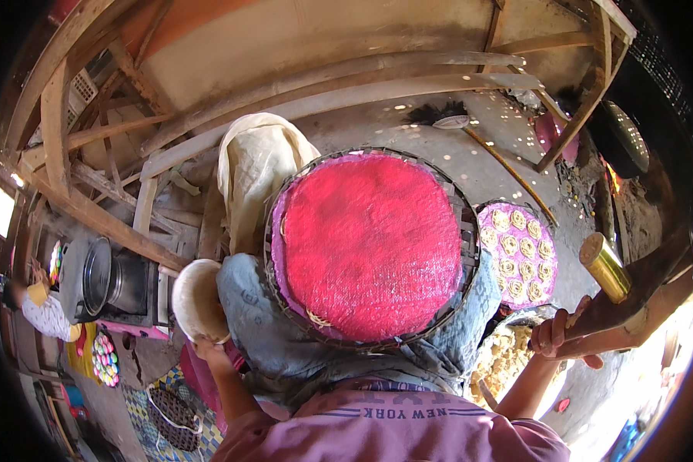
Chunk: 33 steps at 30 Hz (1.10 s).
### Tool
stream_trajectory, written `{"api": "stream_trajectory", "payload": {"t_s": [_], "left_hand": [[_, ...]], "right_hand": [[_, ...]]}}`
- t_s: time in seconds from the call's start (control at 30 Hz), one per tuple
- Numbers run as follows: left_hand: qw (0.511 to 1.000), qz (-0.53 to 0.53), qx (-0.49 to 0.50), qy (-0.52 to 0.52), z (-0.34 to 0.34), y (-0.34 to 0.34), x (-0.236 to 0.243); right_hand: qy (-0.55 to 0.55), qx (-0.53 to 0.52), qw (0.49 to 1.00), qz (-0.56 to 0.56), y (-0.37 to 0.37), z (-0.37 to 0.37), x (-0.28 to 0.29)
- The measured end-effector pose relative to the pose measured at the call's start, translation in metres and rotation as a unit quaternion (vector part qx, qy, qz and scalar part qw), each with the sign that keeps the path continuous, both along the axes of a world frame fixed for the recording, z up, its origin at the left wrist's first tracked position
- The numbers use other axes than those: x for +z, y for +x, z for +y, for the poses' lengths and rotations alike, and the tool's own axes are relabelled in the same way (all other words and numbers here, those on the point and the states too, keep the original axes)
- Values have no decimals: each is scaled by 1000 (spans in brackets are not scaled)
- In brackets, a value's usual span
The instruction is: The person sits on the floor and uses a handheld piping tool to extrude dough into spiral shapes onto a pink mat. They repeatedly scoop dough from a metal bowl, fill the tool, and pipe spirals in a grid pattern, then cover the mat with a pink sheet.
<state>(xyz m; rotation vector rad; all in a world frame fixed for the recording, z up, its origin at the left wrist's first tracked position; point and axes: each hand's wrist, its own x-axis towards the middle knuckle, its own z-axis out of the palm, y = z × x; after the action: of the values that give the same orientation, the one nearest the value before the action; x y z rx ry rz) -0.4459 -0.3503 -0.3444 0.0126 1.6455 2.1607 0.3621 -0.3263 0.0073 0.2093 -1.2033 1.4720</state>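
My left hand holds a pale round disc by its lower edge, the fingers closed on the rim, so the disc stands up just left of my knee. My right hand is clenched around a long wooden handle that runs up and to the right; a brass-coloured cylinder sits at its upper end. Between my arms, resting across my lap on grey-blue cloth, lies a big round woven tray covered with a bright pink mesh sheet. Just beyond its right edge is a smaller round tray lined in purple and carrying rows of small pale coiled pieces. Below that tray, near my right wrist, a heap of yellowish pieces shows. A cream sack lies past the big tray on the grey ground. To the far left stands a dark metal pot, with another person in a light top beside it. A fire glows at the far right, near a dark round pan.
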Motion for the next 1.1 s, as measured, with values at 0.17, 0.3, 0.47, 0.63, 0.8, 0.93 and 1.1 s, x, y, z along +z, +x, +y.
{"api": "stream_trajectory", "payload": {"t_s": [0.17, 0.3, 0.47, 0.63, 0.8, 0.93, 1.1], "left_hand": [[998, 13, 1, -57, 27, 13, 8], [972, 105, 31, -207, 36, 18, 26], [795, 379, 79, -468, 48, 62, 44], [746, 533, -158, -366, 157, 132, 56], [639, 585, -362, -345, 295, 201, 56], [567, 592, -433, -374, 372, 233, 46], [531, 592, -464, -390, 408, 234, 50]], "right_hand": [[-37, -41, 998, 4, 10, -12, -7], [-69, -60, 996, 15, 15, -12, -14], [-86, -86, 992, 18, 9, 13, -21], [-69, -40, 997, 24, -3, 67, -12], [-18, -66, 998, 3, -4, 133, 17], [41, -77, 996, -14, 6, 179, 36], [55, -82, 995, -26, 17, 204, 49]]}}
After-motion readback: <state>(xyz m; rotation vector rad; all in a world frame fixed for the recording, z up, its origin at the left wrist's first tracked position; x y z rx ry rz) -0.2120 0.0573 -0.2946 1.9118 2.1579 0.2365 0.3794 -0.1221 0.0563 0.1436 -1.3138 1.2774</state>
